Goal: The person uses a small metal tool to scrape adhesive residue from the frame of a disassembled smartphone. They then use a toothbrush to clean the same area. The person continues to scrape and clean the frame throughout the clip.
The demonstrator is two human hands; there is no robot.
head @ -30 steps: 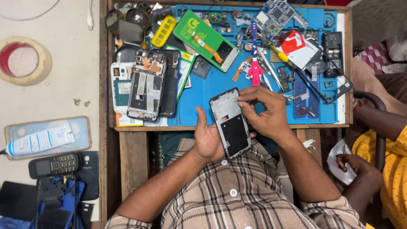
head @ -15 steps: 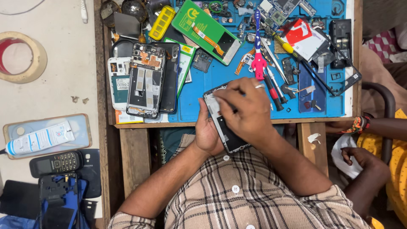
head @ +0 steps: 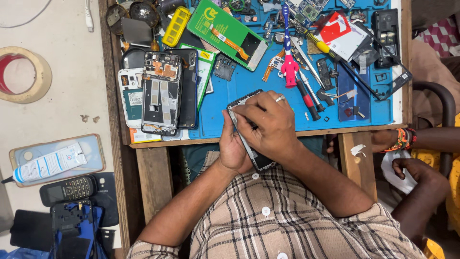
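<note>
Hands, left hand (head: 233,146) and right hand (head: 268,127), clasp smartphone (head: 256,156) above blue mat (head: 249,84)

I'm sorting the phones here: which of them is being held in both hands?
The dark phone at the mat's front edge: left hand cradles it, right hand covers it. The opened one lies untouched.

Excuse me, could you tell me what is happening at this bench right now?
A person in a checked shirt holds a dark smartphone over the near edge of a blue work mat. The left hand cradles it from beneath, and the right hand presses on top. Opened phones, screwdrivers and parts cover the mat.
</note>
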